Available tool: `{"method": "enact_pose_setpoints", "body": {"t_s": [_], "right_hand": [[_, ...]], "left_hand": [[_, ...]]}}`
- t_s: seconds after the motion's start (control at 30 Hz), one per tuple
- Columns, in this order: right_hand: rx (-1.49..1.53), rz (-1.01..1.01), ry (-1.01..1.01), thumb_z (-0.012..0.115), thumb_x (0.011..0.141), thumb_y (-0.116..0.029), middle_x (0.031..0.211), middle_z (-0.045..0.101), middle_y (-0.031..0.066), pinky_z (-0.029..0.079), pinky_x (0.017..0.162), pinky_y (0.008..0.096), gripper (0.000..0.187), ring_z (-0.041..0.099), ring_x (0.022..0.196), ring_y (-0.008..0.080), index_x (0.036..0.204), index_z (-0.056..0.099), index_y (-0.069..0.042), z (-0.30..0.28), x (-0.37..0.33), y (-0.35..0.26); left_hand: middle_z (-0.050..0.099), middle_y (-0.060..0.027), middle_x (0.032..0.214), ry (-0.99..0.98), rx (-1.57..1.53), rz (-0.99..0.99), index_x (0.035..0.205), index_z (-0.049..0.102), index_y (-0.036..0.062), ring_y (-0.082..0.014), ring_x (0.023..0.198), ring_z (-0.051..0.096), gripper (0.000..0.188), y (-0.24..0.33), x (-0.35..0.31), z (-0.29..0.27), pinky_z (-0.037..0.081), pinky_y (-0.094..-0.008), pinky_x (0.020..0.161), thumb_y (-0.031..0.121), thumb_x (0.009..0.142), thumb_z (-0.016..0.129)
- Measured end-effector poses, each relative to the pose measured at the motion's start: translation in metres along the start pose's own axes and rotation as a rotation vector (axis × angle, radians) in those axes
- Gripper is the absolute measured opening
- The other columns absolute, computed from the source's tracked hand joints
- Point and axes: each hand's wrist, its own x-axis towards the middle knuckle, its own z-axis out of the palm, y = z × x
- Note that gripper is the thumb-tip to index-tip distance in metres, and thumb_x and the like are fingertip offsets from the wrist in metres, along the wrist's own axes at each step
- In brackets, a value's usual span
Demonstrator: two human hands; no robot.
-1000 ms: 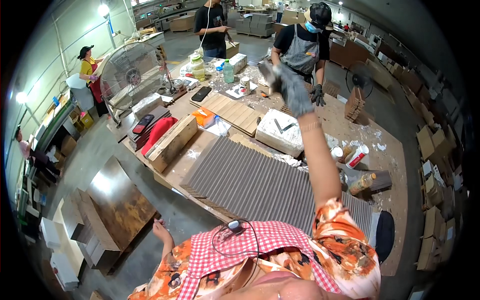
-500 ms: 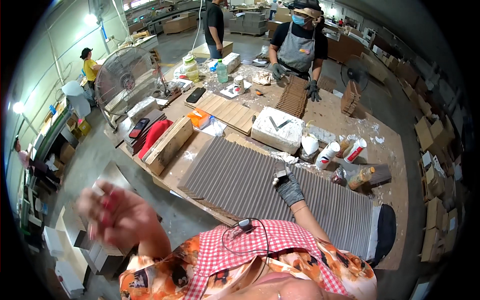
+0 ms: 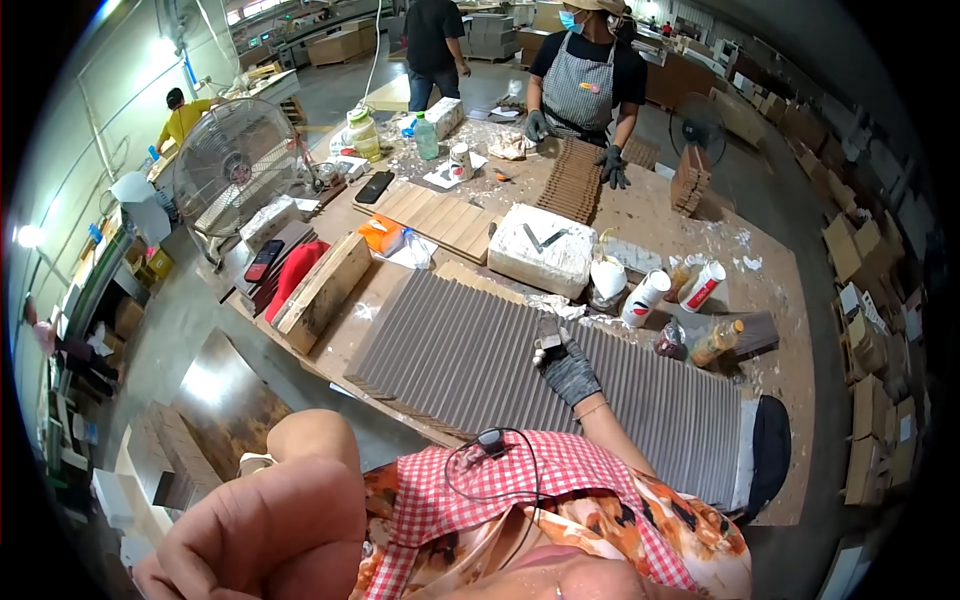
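Observation:
My right hand (image 3: 570, 370), in a grey knitted glove, rests over a long row of grey-brown strips (image 3: 450, 340) packed side by side on the table. Its fingers close on a small dark, flat-ended tool (image 3: 549, 338) whose kind I cannot make out. My bare left hand (image 3: 270, 520) is raised close to the camera at the lower left, away from the table. Its fingers curl inward and are partly cut off by the frame, so anything inside them is hidden. A white-smeared block (image 3: 540, 252) stands just beyond the strips.
A wooden block (image 3: 322, 290) borders the strips at left. Bottles and cups, including an orange-capped bottle (image 3: 718, 343), stand beyond them at right. Across the table (image 3: 740, 290), a gloved co-worker (image 3: 580, 80) stands at brown slats (image 3: 572, 180). A large fan (image 3: 235, 170) is at left.
My left hand has come lower and nearer the camera, its fingers curling in. The right hand keeps its hold over the strips. The co-worker's hands have barely moved.

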Motion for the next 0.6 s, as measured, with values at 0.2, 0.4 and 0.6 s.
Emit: {"method": "enact_pose_setpoints", "body": {"t_s": [0.2, 0.4, 0.6], "right_hand": [[-0.044, 0.025, -0.019, 0.061, 0.102, -0.034, 0.092, 0.071, 0.0163, 0.058, 0.072, 0.0436, 0.034, 0.066, 0.077, 0.0302, 0.111, 0.066, -0.001, 0.012, -0.004, 0.001], [-0.063, 0.019, 0.027, 0.060, 0.102, -0.038, 0.098, 0.068, 0.0161, 0.058, 0.073, 0.0414, 0.044, 0.065, 0.079, 0.0262, 0.126, 0.059, -0.002, 0.004, 0.000, -0.002], [-0.060, 0.016, 0.025, 0.059, 0.102, -0.038, 0.097, 0.069, 0.0158, 0.059, 0.073, 0.0416, 0.043, 0.066, 0.078, 0.0268, 0.122, 0.060, 0.000, 0.005, 0.001, 0.000]], "left_hand": [[0.068, 0.0055, 0.107, 0.061, -0.021, -0.014, 0.102, 0.069, 0.0119, -0.0114, 0.094, 0.056, 0.025, -0.003, -0.003, 0.008, 0.046, -0.0265, 0.076, -0.005, 0.084, 0.068], [0.065, 0.0051, 0.101, 0.029, -0.065, -0.048, 0.105, 0.069, 0.0111, -0.0106, 0.093, 0.055, 0.026, -0.005, -0.007, 0.011, 0.046, -0.0267, 0.073, -0.006, 0.086, 0.066], [0.065, 0.0068, 0.092, 0.057, 0.442, 0.260, 0.089, 0.073, 0.0150, -0.0100, 0.092, 0.054, 0.008, 0.009, 0.000, -0.015, 0.041, -0.0261, 0.084, 0.012, 0.082, 0.074]]}}
